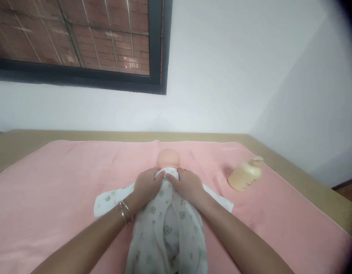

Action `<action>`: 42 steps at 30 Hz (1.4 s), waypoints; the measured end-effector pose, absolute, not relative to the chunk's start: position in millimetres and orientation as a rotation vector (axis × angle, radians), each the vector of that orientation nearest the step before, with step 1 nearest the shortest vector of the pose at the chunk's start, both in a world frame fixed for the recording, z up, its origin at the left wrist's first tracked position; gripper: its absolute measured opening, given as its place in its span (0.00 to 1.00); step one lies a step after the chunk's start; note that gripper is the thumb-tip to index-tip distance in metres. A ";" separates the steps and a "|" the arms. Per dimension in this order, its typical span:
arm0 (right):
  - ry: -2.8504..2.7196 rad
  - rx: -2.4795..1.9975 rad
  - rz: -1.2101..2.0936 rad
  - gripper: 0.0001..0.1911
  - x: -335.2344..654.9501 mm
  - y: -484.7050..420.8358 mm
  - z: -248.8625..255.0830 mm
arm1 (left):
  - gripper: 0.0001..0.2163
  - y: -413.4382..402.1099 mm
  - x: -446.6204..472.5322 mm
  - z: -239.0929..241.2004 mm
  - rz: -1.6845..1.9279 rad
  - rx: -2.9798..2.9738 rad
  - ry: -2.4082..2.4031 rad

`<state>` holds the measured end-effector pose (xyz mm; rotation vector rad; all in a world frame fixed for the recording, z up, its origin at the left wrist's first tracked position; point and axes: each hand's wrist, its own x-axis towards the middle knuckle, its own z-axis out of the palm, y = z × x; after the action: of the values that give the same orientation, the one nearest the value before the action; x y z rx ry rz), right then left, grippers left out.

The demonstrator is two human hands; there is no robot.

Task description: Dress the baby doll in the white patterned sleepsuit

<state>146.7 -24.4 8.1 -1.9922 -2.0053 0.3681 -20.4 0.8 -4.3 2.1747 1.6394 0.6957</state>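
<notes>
A baby doll (168, 157) lies on its back on a pink blanket (64, 179), head away from me, dressed in a white garment (167, 228) printed with small green bears. My left hand (146, 186), with bangles on the wrist, pinches the garment's left collar edge at the doll's neck. Just across the opening, my right hand (189, 185) rests on the doll's chest and grips the right collar edge. The two hands almost touch at the neckline. The garment's sleeves spread out to both sides.
A cream-coloured bottle (246, 176) lies on its side on the blanket to the right of the doll. The blanket covers a tan bed (307, 179) set into a corner of white walls. A dark-framed window (79, 42) is above left.
</notes>
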 end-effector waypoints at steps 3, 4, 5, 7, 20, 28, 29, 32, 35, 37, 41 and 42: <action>-2.006 -1.976 0.350 0.38 147.2 -24.3 7.3 | 0.19 1.0 -20.9 -4.2 0.692 2.171 1.630; -2.008 -1.971 0.345 0.38 147.4 -24.4 7.1 | 0.19 1.2 -21.0 -4.2 0.687 2.168 1.629; -2.010 -1.970 0.341 0.38 147.6 -24.4 7.1 | 0.19 1.5 -21.1 -4.3 0.685 2.167 1.628; -2.012 -1.979 0.339 0.38 147.6 -24.7 7.5 | 0.19 2.1 -21.2 -4.8 0.687 2.166 1.628; -2.016 -2.009 0.353 0.37 146.7 -25.3 9.4 | 0.20 0.1 -19.4 -0.7 0.671 2.163 1.644; -2.044 -1.975 0.341 0.37 147.1 -26.7 10.8 | 0.20 1.0 -19.8 -2.0 0.668 2.187 1.645; -2.045 -1.976 0.341 0.37 147.1 -26.7 10.9 | 0.20 0.8 -19.9 -2.2 0.671 2.181 1.644; -2.044 -1.990 0.341 0.37 147.0 -26.4 10.9 | 0.20 0.0 -20.0 -2.1 0.678 2.154 1.647; -2.049 -1.989 0.350 0.36 146.9 -26.1 10.7 | 0.20 -0.4 -20.1 -1.3 0.675 2.152 1.648; -2.051 -1.987 0.349 0.36 147.0 -25.8 10.3 | 0.20 -0.3 -20.3 -0.9 0.669 2.163 1.649; -2.057 -1.980 0.327 0.36 147.8 -24.9 9.4 | 0.20 0.1 -20.7 -1.0 0.657 2.179 1.649; -2.058 -1.970 0.326 0.35 148.2 -24.6 9.3 | 0.20 0.1 -20.8 -1.3 0.662 2.180 1.648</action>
<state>148.2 -24.6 9.3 -1.9698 -2.0585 0.3258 -20.8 0.1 -1.3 2.1795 1.6480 0.6615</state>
